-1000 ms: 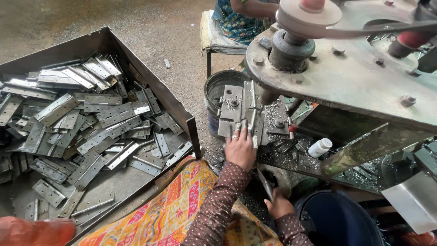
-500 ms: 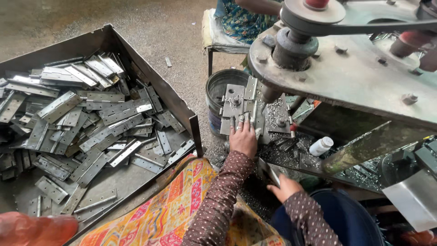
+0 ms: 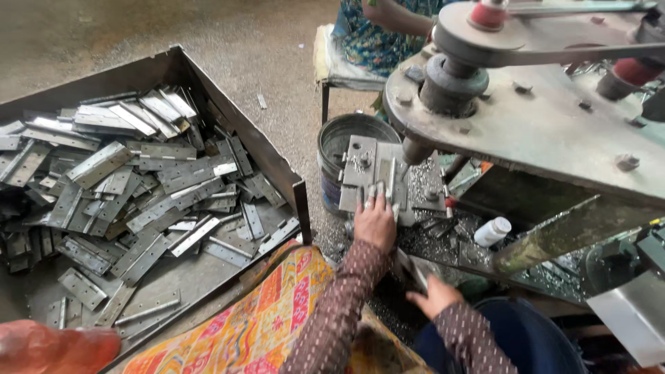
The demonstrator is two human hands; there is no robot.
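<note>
We have a metal strip (image 3: pixel 385 181) lying on the press block (image 3: pixel 377 179) under the machine arm (image 3: pixel 547 118), our left hand (image 3: pixel 375 220) flat on it, fingers spread, pressing rather than gripping. Our right hand (image 3: pixel 434 296) sits below the block, loosely curled around a thin metal piece (image 3: pixel 413 270). Left of the block: bucket (image 3: pixel 339 142), then a tray (image 3: pixel 228 104) of hinges (image 3: pixel 131 187).

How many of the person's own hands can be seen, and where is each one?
2. The left hand rests on the metal fixture plate under the press. The right hand is lower, near the bench edge, touching a metal strip. Another person's arm shows at the top.
</note>
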